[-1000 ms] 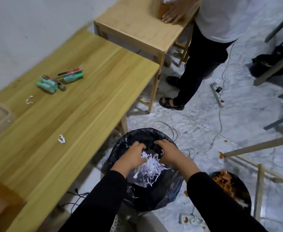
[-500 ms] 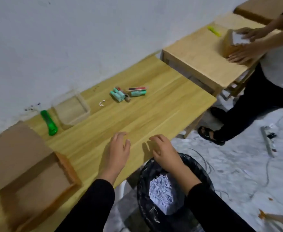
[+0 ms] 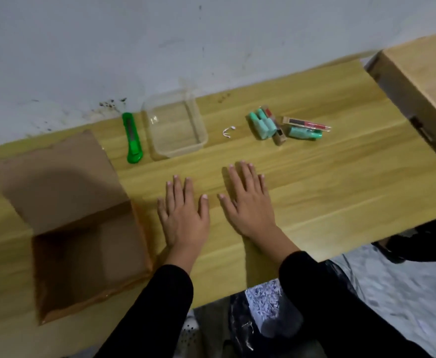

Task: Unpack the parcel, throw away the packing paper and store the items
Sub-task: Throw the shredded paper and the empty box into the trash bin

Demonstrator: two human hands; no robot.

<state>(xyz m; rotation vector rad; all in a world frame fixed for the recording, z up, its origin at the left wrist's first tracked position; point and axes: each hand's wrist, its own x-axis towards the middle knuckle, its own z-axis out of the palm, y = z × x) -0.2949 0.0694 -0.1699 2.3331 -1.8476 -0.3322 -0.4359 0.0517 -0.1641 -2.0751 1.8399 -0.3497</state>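
Wooden table against a scuffed white wall. Both hands lie flat on it, palms down, fingers straight and slightly spread, holding nothing: left hand and right hand, thumbs near each other but apart.

Box stands open at the left, just beside the left hand; what shows of its inside looks bare. Bin sits below the near table edge, with shredded paper in it. One white scrap lies loose on the table.

Items: a small cluster of teal tubes and flat card packs, possibly cosmetics, too blurred to be sure. They lie ahead and to the right of the right hand, well apart from the left. Clear tub sits ahead of the left hand, with a green knife just beside it on the left. The scrap lies between tub and items.

Judgement: paper nearly dealt with, storing not yet begun. The right hand is nearer the items, so the reach goes forward and right, then leftward to the tub. Long axes are mixed: the tubes mostly point away, one strip pack runs left to right, so a single pinch likely won't take all.
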